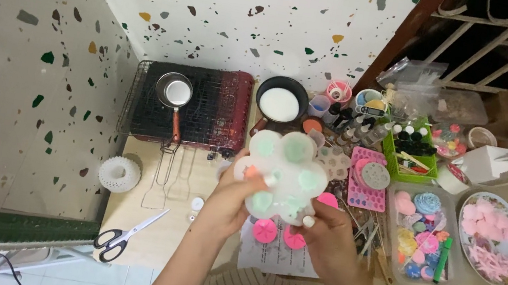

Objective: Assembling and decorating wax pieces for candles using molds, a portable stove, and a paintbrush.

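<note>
Overhead, the left hand [233, 194] at eight o'clock and the right hand [326, 237] at four o'clock both grasp the translucent flower-shaped mould [284, 174], lifted above the worktable [163, 234], scissors [122, 237] lying at eight o'clock.

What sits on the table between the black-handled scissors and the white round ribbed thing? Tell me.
Nothing: in the head view, bare tabletop separates the scissors from the white ribbed round piece; the wire tongs lie off to the right.
</note>
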